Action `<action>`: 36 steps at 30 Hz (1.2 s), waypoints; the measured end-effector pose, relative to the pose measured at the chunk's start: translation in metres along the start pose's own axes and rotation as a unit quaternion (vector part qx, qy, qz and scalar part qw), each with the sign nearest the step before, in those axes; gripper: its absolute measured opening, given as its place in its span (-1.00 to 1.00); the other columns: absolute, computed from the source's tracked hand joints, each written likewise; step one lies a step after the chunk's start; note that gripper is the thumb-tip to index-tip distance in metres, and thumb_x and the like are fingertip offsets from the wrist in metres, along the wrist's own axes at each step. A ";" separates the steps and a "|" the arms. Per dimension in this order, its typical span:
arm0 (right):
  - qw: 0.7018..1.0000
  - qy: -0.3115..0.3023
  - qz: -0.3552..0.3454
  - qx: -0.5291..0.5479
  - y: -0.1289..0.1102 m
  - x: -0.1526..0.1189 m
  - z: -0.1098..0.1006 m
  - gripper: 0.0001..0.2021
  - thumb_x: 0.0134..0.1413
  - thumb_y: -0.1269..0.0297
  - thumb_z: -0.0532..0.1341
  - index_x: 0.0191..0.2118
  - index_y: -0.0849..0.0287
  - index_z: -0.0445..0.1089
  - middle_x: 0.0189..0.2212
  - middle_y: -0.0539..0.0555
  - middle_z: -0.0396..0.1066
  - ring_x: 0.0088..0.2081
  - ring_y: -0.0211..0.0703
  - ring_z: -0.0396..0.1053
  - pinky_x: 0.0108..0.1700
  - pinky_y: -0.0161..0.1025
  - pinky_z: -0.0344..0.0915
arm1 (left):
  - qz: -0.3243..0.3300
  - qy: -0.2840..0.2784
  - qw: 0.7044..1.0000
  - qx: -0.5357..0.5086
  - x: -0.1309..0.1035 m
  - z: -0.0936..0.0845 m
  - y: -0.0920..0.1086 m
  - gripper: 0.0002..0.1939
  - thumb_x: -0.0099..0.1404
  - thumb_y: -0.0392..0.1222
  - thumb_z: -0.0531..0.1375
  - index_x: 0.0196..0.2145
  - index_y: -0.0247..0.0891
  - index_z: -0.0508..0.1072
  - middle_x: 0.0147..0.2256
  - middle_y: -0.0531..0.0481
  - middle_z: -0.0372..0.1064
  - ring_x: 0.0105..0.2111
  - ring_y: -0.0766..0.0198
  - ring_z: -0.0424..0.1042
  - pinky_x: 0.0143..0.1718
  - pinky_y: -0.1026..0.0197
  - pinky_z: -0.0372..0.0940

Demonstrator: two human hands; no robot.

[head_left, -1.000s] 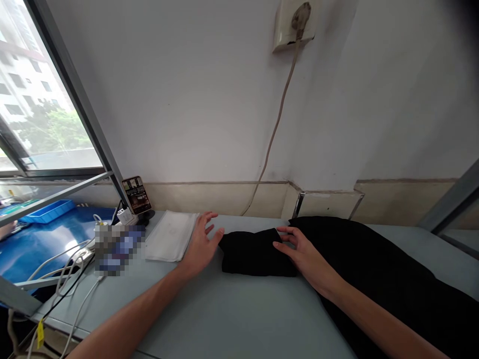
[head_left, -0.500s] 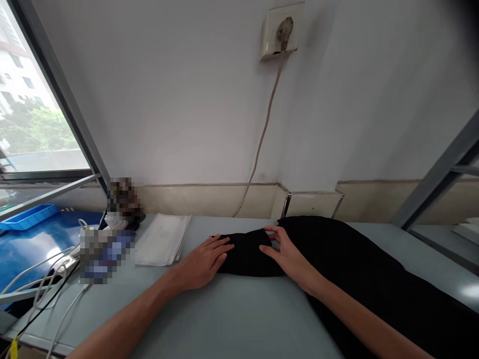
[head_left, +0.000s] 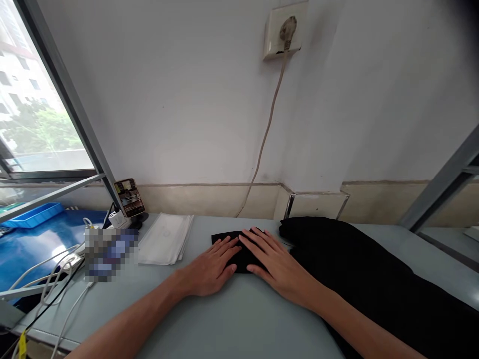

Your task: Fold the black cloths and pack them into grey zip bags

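A small folded piece of black fabric point(head_left: 244, 260) lies on the grey-green tabletop in front of me. My left hand point(head_left: 211, 269) rests palm down on its left part, fingers stretched out. My right hand point(head_left: 275, 259) lies spread over its right part, the fingertips of both hands close together near the middle. Both hands cover much of the fabric, so its fold lines are hidden. To the right is a big black cloth heap point(head_left: 348, 264), with my right forearm passing over its near edge.
Clear plastic bags point(head_left: 164, 239) lie stacked left of the fabric. Beyond them stand a phone point(head_left: 129, 198) on a holder and a white charger point(head_left: 118, 219) with tangled cables. A blue tray point(head_left: 35, 215) sits far left. A wall socket cord point(head_left: 267, 129) hangs down behind the table.
My right hand has moved left and flattened onto the fabric from its curled hold at the right end. The fabric looks shorter there, and a gap shows beside the big cloth.
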State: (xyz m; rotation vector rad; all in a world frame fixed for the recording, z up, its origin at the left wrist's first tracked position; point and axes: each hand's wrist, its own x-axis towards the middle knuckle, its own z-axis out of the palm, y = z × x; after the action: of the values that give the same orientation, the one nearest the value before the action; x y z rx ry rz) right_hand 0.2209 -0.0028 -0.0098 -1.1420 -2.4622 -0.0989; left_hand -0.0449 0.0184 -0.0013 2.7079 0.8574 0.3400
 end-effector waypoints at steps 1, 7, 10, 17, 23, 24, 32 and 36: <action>1.000 -0.021 -0.009 -0.008 -0.001 0.000 0.001 -0.38 0.49 -0.05 0.01 0.52 0.00 -0.03 0.49 0.09 0.05 0.50 0.17 -0.09 0.47 0.24 0.01 | -0.001 -0.003 1.000 0.003 0.000 0.000 0.000 -0.41 0.63 0.03 -0.16 0.50 -0.15 -0.07 0.50 -0.05 -0.22 0.50 0.10 -0.28 0.50 -0.13 -0.18; 0.993 -0.082 0.076 -0.046 0.007 -0.004 0.015 -0.30 0.48 -0.15 -0.08 0.46 0.26 0.13 0.41 0.22 0.20 0.46 0.30 0.03 0.44 0.40 0.00 | -0.004 0.001 1.000 0.023 -0.001 0.001 0.000 -0.41 0.62 -0.01 -0.12 0.50 -0.11 -0.08 0.50 -0.05 -0.19 0.49 0.08 -0.20 0.49 -0.15 -0.11; 0.989 -0.035 0.112 -0.086 0.009 -0.004 0.017 -0.26 0.45 -0.20 -0.07 0.39 0.34 0.27 0.35 0.32 0.30 0.45 0.40 0.02 0.45 0.45 -0.10 | -0.002 0.005 1.000 0.028 -0.001 -0.001 0.001 -0.41 0.58 -0.11 -0.04 0.48 -0.16 -0.02 0.49 -0.08 -0.13 0.49 0.05 -0.16 0.48 -0.15 -0.10; 0.993 -0.099 0.042 0.042 -0.008 -0.001 0.002 -0.33 0.50 -0.10 -0.11 0.54 0.11 -0.12 0.50 0.11 -0.02 0.50 0.07 -0.07 0.49 0.17 -0.02 | -0.011 0.072 0.997 0.031 0.001 -0.010 0.015 -0.71 0.56 -0.25 -0.07 0.05 -0.18 0.39 0.11 -0.12 0.44 0.14 0.09 0.41 0.24 -0.07 0.26; 0.984 -0.148 0.094 0.043 -0.008 -0.004 0.006 -0.27 0.48 -0.17 -0.13 0.52 0.23 -0.08 0.49 0.20 -0.04 0.50 0.11 -0.09 0.51 0.26 -0.15 | -0.039 0.062 0.995 0.063 0.000 -0.001 0.013 -0.59 0.57 -0.17 -0.05 0.29 -0.30 0.21 0.32 -0.27 0.22 0.33 -0.01 0.21 0.34 -0.14 0.16; 0.984 -0.143 0.100 0.032 -0.008 -0.004 0.007 -0.25 0.47 -0.18 -0.13 0.51 0.26 -0.07 0.49 0.23 -0.04 0.50 0.13 -0.09 0.50 0.28 -0.16 | -0.042 0.048 0.996 0.058 -0.001 0.000 0.012 -0.53 0.59 -0.11 -0.08 0.35 -0.31 0.14 0.38 -0.28 0.12 0.39 -0.02 0.12 0.39 -0.15 0.09; 0.984 -0.134 0.078 0.082 -0.017 -0.004 0.000 -0.27 0.49 -0.13 -0.09 0.55 0.07 -0.33 0.53 0.08 -0.22 0.51 0.07 -0.20 0.47 0.13 0.06 | -0.073 -0.003 0.997 0.034 -0.001 0.006 0.004 -0.30 0.59 0.20 -0.22 0.49 -0.27 -0.05 0.49 -0.20 -0.15 0.49 -0.05 -0.19 0.48 -0.17 -0.15; 0.983 -0.148 0.086 0.063 -0.012 -0.007 0.011 -0.27 0.46 -0.17 -0.08 0.54 0.09 -0.21 0.52 0.10 -0.15 0.51 0.13 -0.16 0.47 0.21 0.01 | -0.094 -0.003 0.995 0.032 -0.001 0.011 0.001 -0.27 0.58 0.23 -0.22 0.49 -0.27 -0.07 0.50 -0.18 -0.22 0.49 -0.11 -0.25 0.47 -0.23 -0.16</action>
State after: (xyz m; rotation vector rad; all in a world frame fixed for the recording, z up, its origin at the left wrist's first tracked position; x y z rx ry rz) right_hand 0.2122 -0.0137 -0.0212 -1.3915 -2.5628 0.2932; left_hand -0.0420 0.0145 -0.0108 2.6565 1.1293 0.2660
